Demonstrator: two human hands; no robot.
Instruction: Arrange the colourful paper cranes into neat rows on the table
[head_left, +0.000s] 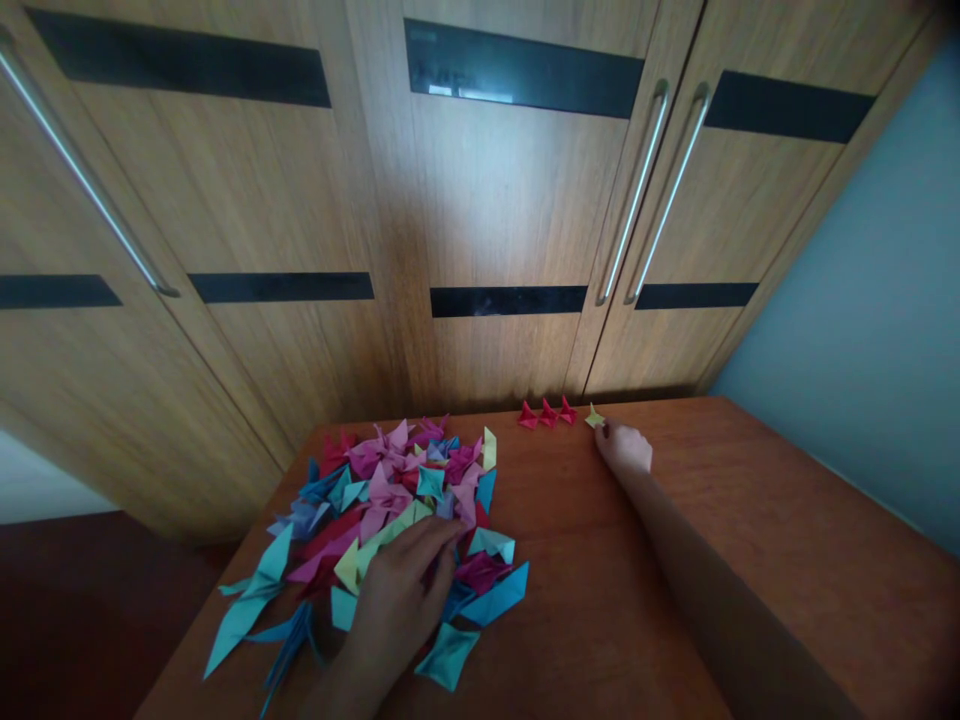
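Observation:
A heap of folded paper pieces (386, 500) in pink, red, blue, teal and pale yellow covers the left part of the table. My left hand (412, 580) rests over the front of this heap, its fingers curled down among the pieces; what they grip, if anything, is hidden. Near the table's back edge my right hand (624, 448) pinches a small yellow origami star (594, 416) by its near point. Just left of that star, three red origami pieces (548, 413) stand in a row.
The brown wooden table (585, 580) stands against a wooden wardrobe (495, 200) with long metal handles (634, 200). A pale blue wall (862, 330) rises at the right. A teal paper crane (251, 595) lies near the table's left edge.

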